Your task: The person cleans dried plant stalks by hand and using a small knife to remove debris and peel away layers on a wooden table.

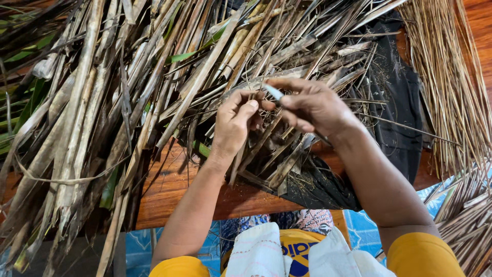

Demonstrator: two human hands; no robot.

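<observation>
My left hand (pixel 234 120) pinches a thin dry leaf strip (pixel 245 149) between thumb and fingers, over a heap of dried palm leaves (pixel 118 87). My right hand (pixel 312 105) is closed around a small knife whose pale blade (pixel 273 92) points left toward the left thumb. The two hands almost touch above the middle of the heap. The knife's handle is hidden inside the fist.
A wooden board (pixel 179 190) lies under the leaves. A black cloth (pixel 400 97) sits at the right, with a bundle of thin stripped leaf ribs (pixel 451 77) beyond it. More dry strips (pixel 466 220) lie at the lower right on a blue patterned mat (pixel 359 225).
</observation>
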